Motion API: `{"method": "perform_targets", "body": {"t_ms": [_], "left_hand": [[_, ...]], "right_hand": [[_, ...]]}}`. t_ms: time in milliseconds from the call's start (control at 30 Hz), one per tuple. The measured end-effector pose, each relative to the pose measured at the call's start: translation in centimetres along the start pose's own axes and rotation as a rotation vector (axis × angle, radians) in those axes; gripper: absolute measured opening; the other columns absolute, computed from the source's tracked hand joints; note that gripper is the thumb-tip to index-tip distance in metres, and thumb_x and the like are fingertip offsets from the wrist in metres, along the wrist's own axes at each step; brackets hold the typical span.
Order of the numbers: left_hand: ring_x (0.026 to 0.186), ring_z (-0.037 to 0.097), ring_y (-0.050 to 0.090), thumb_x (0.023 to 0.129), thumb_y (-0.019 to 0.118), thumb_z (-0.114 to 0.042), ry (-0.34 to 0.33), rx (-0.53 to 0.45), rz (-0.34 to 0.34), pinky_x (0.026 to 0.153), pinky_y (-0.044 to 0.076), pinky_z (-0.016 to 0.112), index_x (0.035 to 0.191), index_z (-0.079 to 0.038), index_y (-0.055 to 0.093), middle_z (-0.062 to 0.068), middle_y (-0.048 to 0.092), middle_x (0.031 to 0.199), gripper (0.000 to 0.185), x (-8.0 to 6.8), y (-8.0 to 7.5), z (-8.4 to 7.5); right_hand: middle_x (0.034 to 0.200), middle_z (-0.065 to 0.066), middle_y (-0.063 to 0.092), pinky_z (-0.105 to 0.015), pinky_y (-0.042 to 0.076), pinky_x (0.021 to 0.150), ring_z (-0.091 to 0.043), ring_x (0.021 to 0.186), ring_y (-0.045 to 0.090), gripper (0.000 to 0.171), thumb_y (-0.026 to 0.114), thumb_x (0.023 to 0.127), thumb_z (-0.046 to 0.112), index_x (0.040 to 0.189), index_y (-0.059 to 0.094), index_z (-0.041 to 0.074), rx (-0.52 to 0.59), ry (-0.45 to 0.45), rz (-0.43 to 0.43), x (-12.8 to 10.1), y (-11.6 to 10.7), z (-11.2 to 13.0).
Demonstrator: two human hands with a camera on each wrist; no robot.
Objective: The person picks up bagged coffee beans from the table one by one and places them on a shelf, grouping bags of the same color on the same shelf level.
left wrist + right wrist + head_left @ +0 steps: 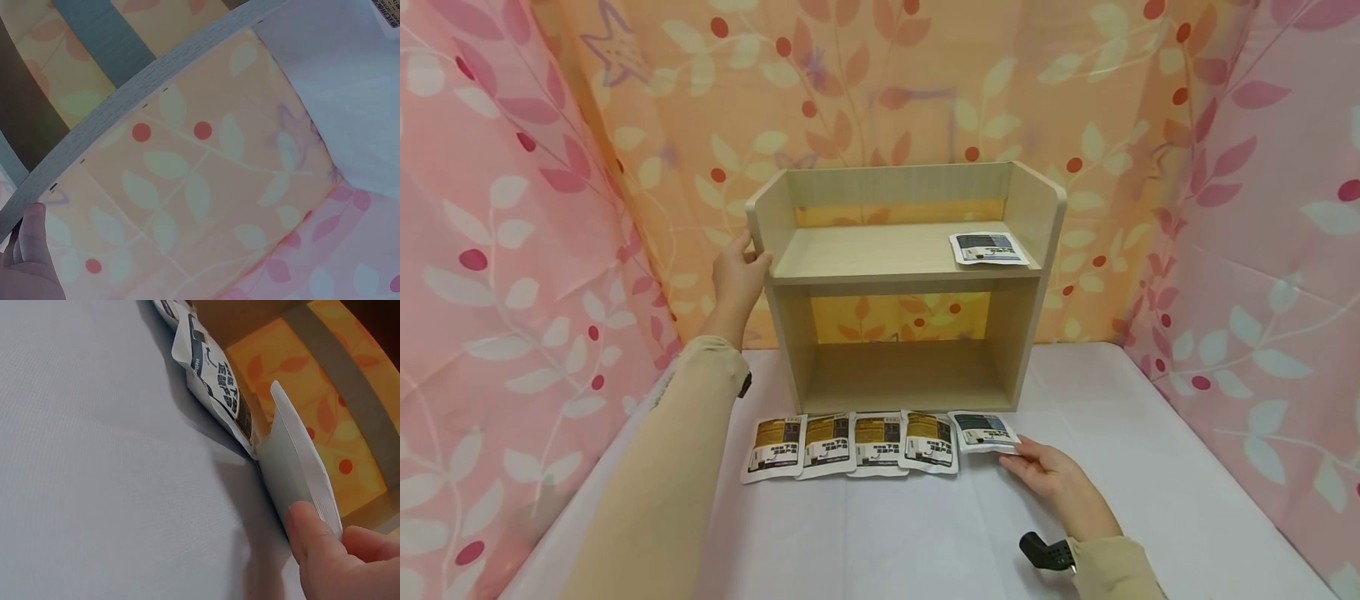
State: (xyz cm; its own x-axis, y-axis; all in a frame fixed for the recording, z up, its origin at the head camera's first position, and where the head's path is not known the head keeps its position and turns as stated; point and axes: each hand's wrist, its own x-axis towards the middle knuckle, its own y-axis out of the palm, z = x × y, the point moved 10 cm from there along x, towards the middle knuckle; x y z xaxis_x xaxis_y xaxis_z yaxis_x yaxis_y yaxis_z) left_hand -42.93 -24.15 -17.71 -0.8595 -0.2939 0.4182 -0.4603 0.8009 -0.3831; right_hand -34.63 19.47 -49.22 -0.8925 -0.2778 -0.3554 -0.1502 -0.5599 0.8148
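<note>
A pale wooden shelf unit [904, 283] stands on the white tabletop [1150, 500], with an upper board and an open lower bay. The left hand [739, 275] rests against the unit's left side panel, at the level of the upper board; the thumb lies on the panel's front edge, and the left wrist view shows the thumb [34, 231] pressed to that wooden edge. How the other fingers lie behind the panel cannot be told.

Just in front of the unit's lower bay lies a row of five flat sachets. The four yellow-printed sachets [850, 443] overlap one another slightly. The blue-grey sachet [983, 431] is at the right end of the row, in front of the unit's right panel. The right hand [1051, 477] pinches this sachet at its near right corner; in the right wrist view the thumb and a finger [312, 534] are closed on its edge, and that edge is raised off the tabletop.

Another blue-grey sachet [988, 248] lies flat on the unit's upper board, at its right end, close to the right panel.
</note>
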Motion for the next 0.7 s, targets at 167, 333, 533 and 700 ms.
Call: {"method": "perform_targets", "body": {"t_ms": [167, 333, 533, 700], "left_hand": [[0.120, 0.026, 0.057, 0.096, 0.058, -0.013, -0.016, 0.000, -0.006, 0.098, 0.047, 0.039, 0.148, -0.012, 0.043, 0.018, 0.056, 0.134, 0.054, 0.0, 0.0, 0.1], [0.119, 0.026, 0.057, 0.095, 0.057, -0.013, -0.050, -0.027, -0.013, 0.096, 0.048, 0.039, 0.146, -0.012, 0.046, 0.017, 0.058, 0.132, 0.052, 0.2, 0.3, 0.1], [0.117, 0.030, 0.057, 0.096, 0.059, -0.014, -0.047, -0.084, 0.030, 0.098, 0.047, 0.038, 0.144, -0.008, 0.048, 0.022, 0.058, 0.130, 0.050, 0.8, 0.4, -0.4], [0.121, 0.031, 0.055, 0.095, 0.059, -0.010, -0.002, -0.112, 0.064, 0.101, 0.045, 0.039, 0.147, -0.011, 0.044, 0.024, 0.055, 0.133, 0.054, 1.3, -0.2, -1.5]], "right_hand": [[0.159, -0.022, -0.003, -0.041, 0.016, 0.112, -0.029, 0.142, 0.011, 0.073, 0.033, 0.096, -0.015, 0.154, -0.005, 0.005, -0.011, -0.020, -0.113, 0.6, -0.2, 0.0], [0.159, -0.012, -0.012, -0.040, 0.014, 0.111, -0.026, 0.144, 0.001, 0.072, 0.028, 0.097, -0.014, 0.154, -0.009, 0.012, 0.000, -0.033, -0.120, 0.5, -0.1, 0.3], [0.160, -0.012, -0.011, -0.040, 0.016, 0.111, -0.025, 0.143, 0.004, 0.074, 0.030, 0.097, -0.015, 0.154, -0.008, 0.012, 0.003, -0.035, -0.097, -0.2, 0.3, 0.6], [0.159, -0.021, -0.006, -0.039, 0.020, 0.109, -0.036, 0.116, 0.055, 0.078, 0.034, 0.095, -0.017, 0.153, -0.009, 0.010, -0.058, -0.024, -0.029, -0.9, 1.6, 0.6]]}}
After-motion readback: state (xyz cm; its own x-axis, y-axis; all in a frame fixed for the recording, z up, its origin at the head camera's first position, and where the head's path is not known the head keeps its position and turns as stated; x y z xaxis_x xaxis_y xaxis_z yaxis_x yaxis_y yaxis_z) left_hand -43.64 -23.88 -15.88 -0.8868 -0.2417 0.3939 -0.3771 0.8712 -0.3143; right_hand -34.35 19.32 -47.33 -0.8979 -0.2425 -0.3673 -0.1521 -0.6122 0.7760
